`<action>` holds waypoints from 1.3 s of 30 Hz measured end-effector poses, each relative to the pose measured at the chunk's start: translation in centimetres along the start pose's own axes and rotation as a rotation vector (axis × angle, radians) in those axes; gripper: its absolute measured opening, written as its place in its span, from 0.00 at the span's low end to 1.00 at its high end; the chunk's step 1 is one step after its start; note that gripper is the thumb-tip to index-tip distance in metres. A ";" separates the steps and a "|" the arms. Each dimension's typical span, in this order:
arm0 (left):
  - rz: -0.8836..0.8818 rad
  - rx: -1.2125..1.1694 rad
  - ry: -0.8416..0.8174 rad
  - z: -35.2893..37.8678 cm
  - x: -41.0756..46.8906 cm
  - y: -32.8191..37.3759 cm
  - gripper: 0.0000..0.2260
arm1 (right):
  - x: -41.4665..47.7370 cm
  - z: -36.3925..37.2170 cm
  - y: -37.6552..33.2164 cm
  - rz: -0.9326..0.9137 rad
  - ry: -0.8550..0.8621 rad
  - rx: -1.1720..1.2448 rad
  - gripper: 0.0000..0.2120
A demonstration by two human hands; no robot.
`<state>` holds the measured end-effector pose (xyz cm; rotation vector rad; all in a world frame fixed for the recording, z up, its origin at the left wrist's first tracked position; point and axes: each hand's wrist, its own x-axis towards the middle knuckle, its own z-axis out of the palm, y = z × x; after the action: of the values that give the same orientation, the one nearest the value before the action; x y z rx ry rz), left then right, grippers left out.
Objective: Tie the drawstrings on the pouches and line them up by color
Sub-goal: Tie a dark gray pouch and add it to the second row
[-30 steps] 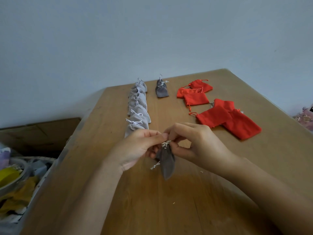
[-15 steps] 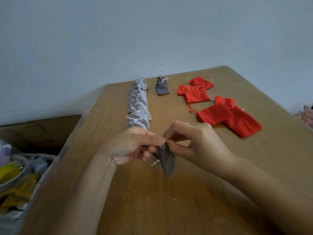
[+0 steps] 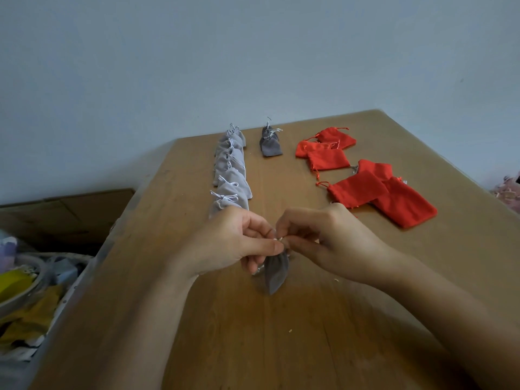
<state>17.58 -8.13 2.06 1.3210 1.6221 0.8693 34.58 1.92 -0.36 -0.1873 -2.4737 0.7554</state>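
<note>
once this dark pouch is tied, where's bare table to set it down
Bare wood runs in a lane from the far dark grey pouch to the held pouch, between the light grey row and the red pouches. The near table is bare too. Crowded: the red pouches overlap at right.

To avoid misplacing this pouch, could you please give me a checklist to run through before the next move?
1. Left hand and right hand pinch the drawstring of the held dark grey pouch: ok.
2. Knot finished: cannot tell, the fingers hide it.
3. Dark grey line begun by the far dark grey pouch: ok.
4. Bare table in front of it: ok.
5. Light grey row straight: ok.
6. Red pouches lined up: not ok, they overlap in a loose group.
</note>
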 end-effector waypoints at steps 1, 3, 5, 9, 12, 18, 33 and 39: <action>0.004 -0.019 0.018 0.1 0.1 0.0 0.06 | 0.0 0.0 0.1 -0.003 0.017 -0.023 0.03; 0.019 -0.051 0.054 0.2 0.4 -0.1 0.11 | 0.0 0.2 0.2 -0.010 0.051 -0.085 0.03; 0.029 -0.047 0.066 0.3 0.5 -0.2 0.12 | 0.0 0.4 0.3 -0.011 0.049 -0.112 0.03; 0.050 0.084 0.039 0.5 0.3 -0.6 0.05 | -0.1 0.1 0.2 0.016 -0.018 -0.065 0.04; 0.076 0.174 0.080 1.1 0.4 -0.7 0.03 | 0.0 -0.5 0.6 0.074 -0.044 -0.013 0.05; 0.141 0.201 0.145 1.9 0.6 -0.9 0.07 | 0.2 -1.1 1.0 0.121 -0.075 0.075 0.05; 0.312 -0.130 0.297 2.5 1.6 -0.9 0.09 | 0.2 -0.4 0.3 0.124 0.345 0.053 0.03; 0.317 -0.144 0.325 2.8 1.5 -0.7 0.07 | 0.1 0.1 0.1 0.047 0.421 -0.119 0.04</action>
<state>19.70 -6.76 0.02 1.4100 1.5757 1.4278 34.44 1.96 -0.47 -0.4061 -2.1175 0.5235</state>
